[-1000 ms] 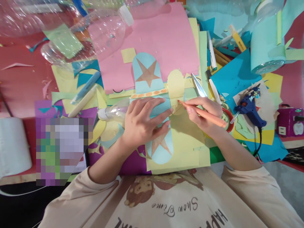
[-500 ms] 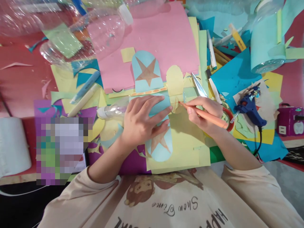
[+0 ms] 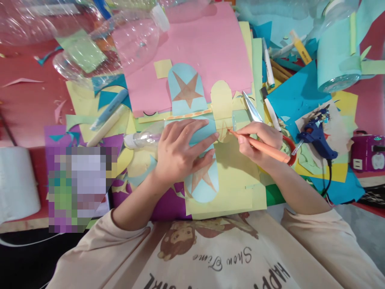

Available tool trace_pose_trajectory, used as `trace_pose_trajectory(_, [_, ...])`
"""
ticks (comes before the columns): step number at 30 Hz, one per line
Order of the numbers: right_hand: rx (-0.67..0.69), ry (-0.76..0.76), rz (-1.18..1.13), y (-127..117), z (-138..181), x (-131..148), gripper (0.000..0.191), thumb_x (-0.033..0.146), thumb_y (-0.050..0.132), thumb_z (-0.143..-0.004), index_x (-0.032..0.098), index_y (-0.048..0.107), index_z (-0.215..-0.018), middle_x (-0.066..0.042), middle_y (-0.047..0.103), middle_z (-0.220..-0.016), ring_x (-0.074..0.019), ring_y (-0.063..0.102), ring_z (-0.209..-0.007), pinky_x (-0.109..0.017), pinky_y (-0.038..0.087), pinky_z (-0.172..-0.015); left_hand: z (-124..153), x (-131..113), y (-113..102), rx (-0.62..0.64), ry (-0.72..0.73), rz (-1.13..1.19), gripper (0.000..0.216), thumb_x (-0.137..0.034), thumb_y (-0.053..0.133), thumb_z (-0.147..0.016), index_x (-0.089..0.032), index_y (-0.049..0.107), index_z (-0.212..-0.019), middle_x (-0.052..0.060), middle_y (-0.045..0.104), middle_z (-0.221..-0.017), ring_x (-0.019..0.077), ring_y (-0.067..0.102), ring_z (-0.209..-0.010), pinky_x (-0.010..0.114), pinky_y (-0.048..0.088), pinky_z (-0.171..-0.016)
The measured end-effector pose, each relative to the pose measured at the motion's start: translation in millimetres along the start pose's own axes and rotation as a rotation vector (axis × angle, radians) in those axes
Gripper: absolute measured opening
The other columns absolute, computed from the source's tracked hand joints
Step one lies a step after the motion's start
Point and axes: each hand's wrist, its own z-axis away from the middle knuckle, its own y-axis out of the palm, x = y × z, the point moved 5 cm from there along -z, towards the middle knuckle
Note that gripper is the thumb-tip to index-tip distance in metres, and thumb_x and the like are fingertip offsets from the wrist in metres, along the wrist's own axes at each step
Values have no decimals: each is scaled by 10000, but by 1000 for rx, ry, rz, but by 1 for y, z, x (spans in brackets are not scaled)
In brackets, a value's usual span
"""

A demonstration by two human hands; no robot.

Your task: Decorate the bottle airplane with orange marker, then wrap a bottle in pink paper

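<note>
Smooth, round-ended yellow paper (image 3: 221,100) beside star-marked blue paper (image 3: 200,135), left hand (image 3: 179,150) spread flat over the blue, right hand (image 3: 262,140) pinching a slim orange pen (image 3: 264,150), tip at the yellow paper's lower part.

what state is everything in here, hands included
Orange marker: uncapped, held in right grip
Left grip: spread flat over blue paper
Upper star: coloured in
Yellow cut-out: orange lines drawn, unfilled
Clear bottle: lying, capped
Scissors: partly covered, opening unclear
Glue gun: lying down, power unclear
</note>
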Motion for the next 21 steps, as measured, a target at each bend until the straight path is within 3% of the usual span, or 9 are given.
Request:
trace_pose_trajectory(5, [-8, -4, 1, 0, 0, 0, 85, 176, 592, -832, 245, 554, -801, 39, 646, -626, -115, 599, -536, -247, 486, -504, -1, 0, 0, 2, 5, -10, 232, -388, 583, -878, -293, 680, -1066, 53, 693, -1111, 208, 624, -1022, 335, 488, -818])
trace_pose_trajectory(11, [-1, -7, 26, 0, 1, -1, 87, 198, 585, -840, 263, 541, -804, 46, 638, -617, -121, 597, -521, -263, 481, -476, 3, 4, 6, 92, -49, 5, 255, -401, 545, -898, -293, 683, -1084, 53, 682, -1157, 223, 614, -1074, 366, 481, -857])
trace_pose_trajectory(21, [28, -42, 45, 0, -1, 1, 145, 170, 576, -850, 273, 487, -799, 32, 608, -595, -135, 576, -503, -282, 479, -459, 1, 3, 3, 0, -16, 61, 258, -352, 590, -886, -278, 653, -1126, 91, 677, -1184, 240, 646, -1062, 393, 512, -840])
